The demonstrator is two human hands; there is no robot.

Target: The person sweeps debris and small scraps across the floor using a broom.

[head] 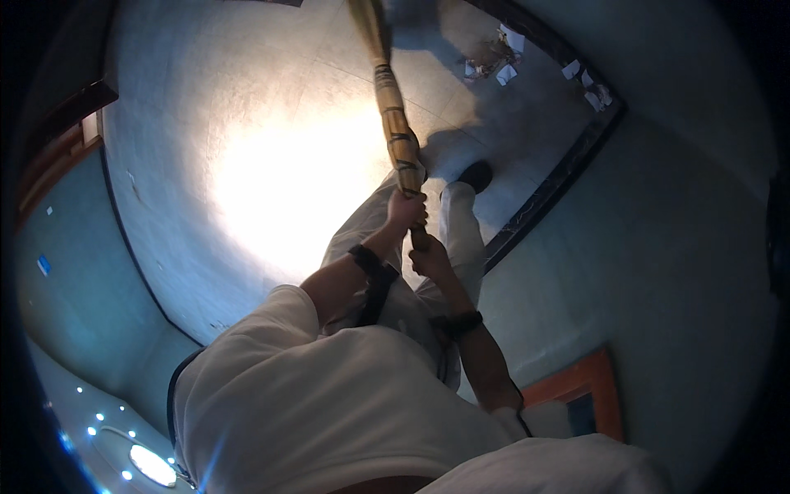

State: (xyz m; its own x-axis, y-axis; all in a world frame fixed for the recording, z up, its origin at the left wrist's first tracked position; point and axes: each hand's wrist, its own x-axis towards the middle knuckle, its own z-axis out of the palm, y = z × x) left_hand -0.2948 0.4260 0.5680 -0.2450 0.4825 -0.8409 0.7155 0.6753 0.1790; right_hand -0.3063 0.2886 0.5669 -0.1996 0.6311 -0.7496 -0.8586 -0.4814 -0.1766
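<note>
A straw broom point(400, 133) slants up from my two hands to the top of the view. Dark bands wrap its handle, and its brush end is blurred and cut off by the frame's edge. My left hand point(407, 210) is wrapped around the lower handle, just under the thick bound part. Closer to my body, my right hand point(432, 256) grips the handle's narrow end. Dark bands circle both wrists.
Tiled floor point(296, 74) spreads ahead, with a bright light patch on the left. White scraps point(507, 75) and brownish debris point(487, 57) lie at the upper right. More scraps point(595, 92) sit in the corner by the dark baseboard point(555, 185). A wall point(617, 247) stands to my right.
</note>
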